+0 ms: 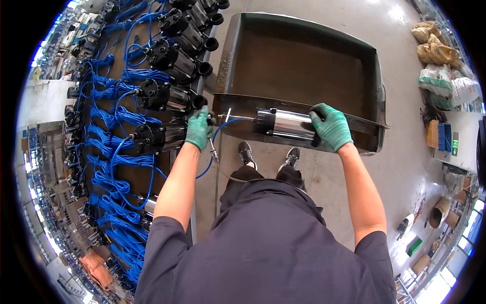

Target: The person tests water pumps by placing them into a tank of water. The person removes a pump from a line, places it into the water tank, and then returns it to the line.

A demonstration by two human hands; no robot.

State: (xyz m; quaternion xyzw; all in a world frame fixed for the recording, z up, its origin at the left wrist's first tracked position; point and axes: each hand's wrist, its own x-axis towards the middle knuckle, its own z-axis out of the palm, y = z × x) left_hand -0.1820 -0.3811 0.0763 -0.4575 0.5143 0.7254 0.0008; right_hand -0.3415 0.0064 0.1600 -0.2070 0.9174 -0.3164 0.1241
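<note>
A submersible pump (288,125), a shiny steel cylinder with black ends, lies sideways across the near side of a metal tank. My right hand (331,126), in a green glove, grips its right end, with the fingers over the top. From the pump's left end a thin metal rod with a crossbar (228,115) sticks out toward my left hand. A blue cable (216,136) curves down from that end. My left hand (198,129), also gloved, is closed around the upper end of a metal hose fitting (214,151); its fingers partly hide what they hold. A thin hose hangs below.
The open rectangular tank (379,66) holds brownish water. Along my left, several similar pumps (174,61) stand close on a bench among coiled blue cables (109,177). Sacks (436,53) are piled at the far right. My feet are just below the tank's near edge.
</note>
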